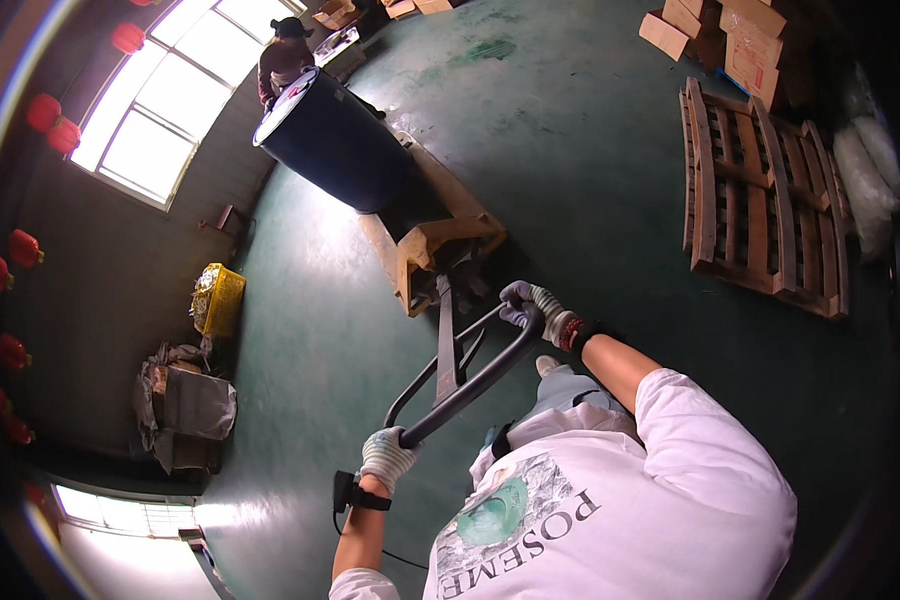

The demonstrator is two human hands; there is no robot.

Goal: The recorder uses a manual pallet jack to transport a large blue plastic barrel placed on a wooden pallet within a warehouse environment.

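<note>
Both my hands, in striped work gloves, grip the black loop handle [480,375] of a yellow pallet jack [440,238]. My left hand [387,458] is closed round the handle's near left corner. At the far right corner, my right hand [532,303] is wrapped round the bar. A dark metal shaft [448,335] runs from the handle to the jack's yellow body. On the jack, beyond its body, stands a large dark blue drum [338,142] with a pale top. The drum hides much of the jack's forks.
A person [285,62] in a dark cap stands behind the drum. Wooden pallets [760,195] lean at the right, below cardboard boxes [750,45] and plastic-wrapped bundles [863,180]. Along the left wall are a yellow crate [220,300] and a grey-covered pile [198,402]. The floor [590,130] is green.
</note>
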